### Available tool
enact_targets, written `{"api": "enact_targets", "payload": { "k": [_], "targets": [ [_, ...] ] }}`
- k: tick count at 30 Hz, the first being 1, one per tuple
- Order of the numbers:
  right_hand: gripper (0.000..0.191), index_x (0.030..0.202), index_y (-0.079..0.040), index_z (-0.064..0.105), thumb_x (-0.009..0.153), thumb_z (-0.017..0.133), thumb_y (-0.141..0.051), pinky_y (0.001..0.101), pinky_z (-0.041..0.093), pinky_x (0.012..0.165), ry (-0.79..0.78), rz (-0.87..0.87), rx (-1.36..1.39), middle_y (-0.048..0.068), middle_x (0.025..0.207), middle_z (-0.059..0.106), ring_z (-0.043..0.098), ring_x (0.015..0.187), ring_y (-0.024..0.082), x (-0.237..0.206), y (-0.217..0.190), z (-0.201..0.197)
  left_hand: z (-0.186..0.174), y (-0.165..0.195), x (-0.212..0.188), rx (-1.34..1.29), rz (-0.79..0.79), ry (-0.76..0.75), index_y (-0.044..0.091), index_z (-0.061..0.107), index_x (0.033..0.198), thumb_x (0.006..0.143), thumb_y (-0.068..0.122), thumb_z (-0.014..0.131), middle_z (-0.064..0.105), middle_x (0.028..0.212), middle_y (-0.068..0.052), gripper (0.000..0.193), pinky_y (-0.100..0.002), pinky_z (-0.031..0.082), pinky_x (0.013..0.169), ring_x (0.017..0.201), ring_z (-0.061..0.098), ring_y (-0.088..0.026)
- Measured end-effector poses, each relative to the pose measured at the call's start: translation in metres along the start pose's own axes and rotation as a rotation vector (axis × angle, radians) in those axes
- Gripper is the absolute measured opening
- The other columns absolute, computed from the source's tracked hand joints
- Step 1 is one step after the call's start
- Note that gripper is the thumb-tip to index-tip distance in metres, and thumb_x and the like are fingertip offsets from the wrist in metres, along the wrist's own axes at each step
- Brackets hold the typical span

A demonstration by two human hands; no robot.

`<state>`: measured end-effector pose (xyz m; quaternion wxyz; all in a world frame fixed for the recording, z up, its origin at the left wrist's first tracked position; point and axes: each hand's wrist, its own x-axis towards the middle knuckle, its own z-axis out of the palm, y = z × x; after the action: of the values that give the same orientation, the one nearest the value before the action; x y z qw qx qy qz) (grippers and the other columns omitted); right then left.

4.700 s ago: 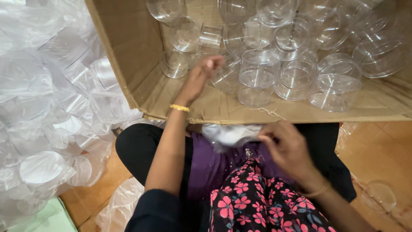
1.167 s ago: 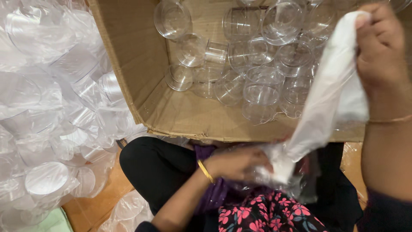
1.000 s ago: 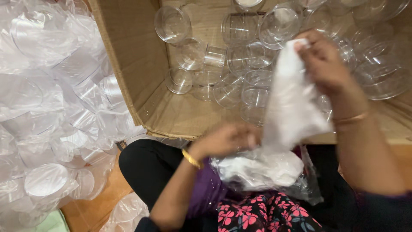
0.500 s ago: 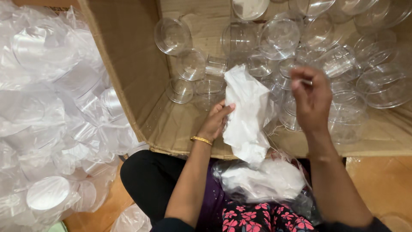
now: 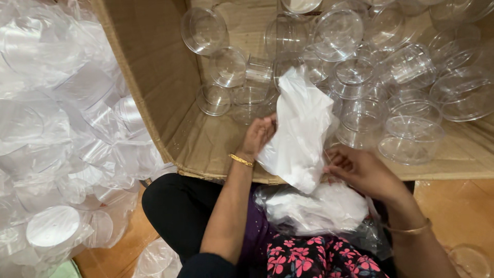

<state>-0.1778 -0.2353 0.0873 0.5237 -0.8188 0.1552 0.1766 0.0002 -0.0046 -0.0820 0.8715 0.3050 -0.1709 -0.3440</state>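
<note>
A large cardboard box lies open on its side across the top of the view, from about ten o'clock round to three o'clock, its lower flap reaching toward the person's lap. Inside it sit many clear plastic containers, round and lidless, some upright and some tipped, crowded toward twelve and two o'clock.

At nine o'clock, outside the box, a big heap of plastic-wrapped container stacks fills the left edge, down to seven o'clock, resting on the wooden floor.

At the centre, a white plastic bag is held up over the box's flap, crumpled and hanging in loose folds. Just below it, at six o'clock, a clear bag of white sheets rests in the lap, touching the floral-patterned clothing.

The left hand, at the bag's nine o'clock side, is curled with fingers closed on the left edge of the white plastic bag; a gold bangle circles that wrist. The right hand, at about four o'clock from the bag, is partly closed, fingertips pinching the bag's lower right edge. A second thin bangle sits on that wrist.

At five o'clock, a single clear lid lies on the floor, well apart from the hands.
</note>
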Motion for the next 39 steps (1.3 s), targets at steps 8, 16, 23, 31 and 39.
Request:
{"api": "enact_targets", "payload": {
  "k": [8,16,23,31,39],
  "targets": [
    [0.018,0.097,0.0,0.063,0.097,0.068,-0.018,0.0267,0.048,0.069,-0.032,-0.172,0.654,0.003,0.086,0.065,0.058,0.077,0.009,-0.004,0.038,0.013,0.014,0.015,0.011,0.171,-0.244,0.093,-0.003,0.059,0.141,0.106,0.018,0.064,0.069,0.126,-0.007,0.041,-0.034,0.05,0.099,0.11,0.064,-0.014],
    [0.025,0.089,-0.012,0.055,0.106,0.069,-0.024,0.024,0.035,0.053,0.077,-0.109,1.095,-0.01,0.071,0.044,0.04,0.06,0.005,0.003,0.106,-0.002,-0.012,0.002,0.007,0.063,-0.161,0.329,-0.003,0.059,0.14,0.105,0.02,0.064,0.069,0.124,-0.008,0.042,-0.033,0.051,0.095,0.107,0.064,-0.014],
    [0.018,0.101,-0.014,0.06,0.105,0.067,-0.03,0.0231,0.037,0.059,0.855,0.163,0.664,-0.008,0.084,0.051,0.046,0.07,0.006,-0.11,0.2,-0.125,-0.046,0.024,0.008,0.12,-0.19,0.484,-0.003,0.059,0.139,0.103,0.024,0.063,0.068,0.126,-0.008,0.045,-0.033,0.051,0.095,0.108,0.064,-0.015],
    [0.022,0.112,-0.011,0.059,0.101,0.068,-0.029,0.0277,0.044,0.068,0.524,0.725,0.076,-0.002,0.1,0.057,0.054,0.083,0.012,-0.195,0.27,-0.079,-0.044,0.007,0.0,0.138,-0.205,0.513,-0.002,0.059,0.138,0.102,0.028,0.063,0.067,0.127,-0.008,0.047,-0.033,0.052,0.096,0.11,0.064,-0.016],
    [0.032,0.123,-0.009,0.059,0.098,0.069,-0.027,0.0323,0.052,0.076,0.332,0.77,-0.524,0.004,0.116,0.063,0.062,0.096,0.017,-0.182,0.183,-0.061,-0.031,0.022,0.007,0.172,-0.071,0.524,-0.002,0.059,0.138,0.1,0.032,0.063,0.067,0.128,-0.009,0.05,-0.032,0.052,0.097,0.112,0.065,-0.017]
  ]
}}
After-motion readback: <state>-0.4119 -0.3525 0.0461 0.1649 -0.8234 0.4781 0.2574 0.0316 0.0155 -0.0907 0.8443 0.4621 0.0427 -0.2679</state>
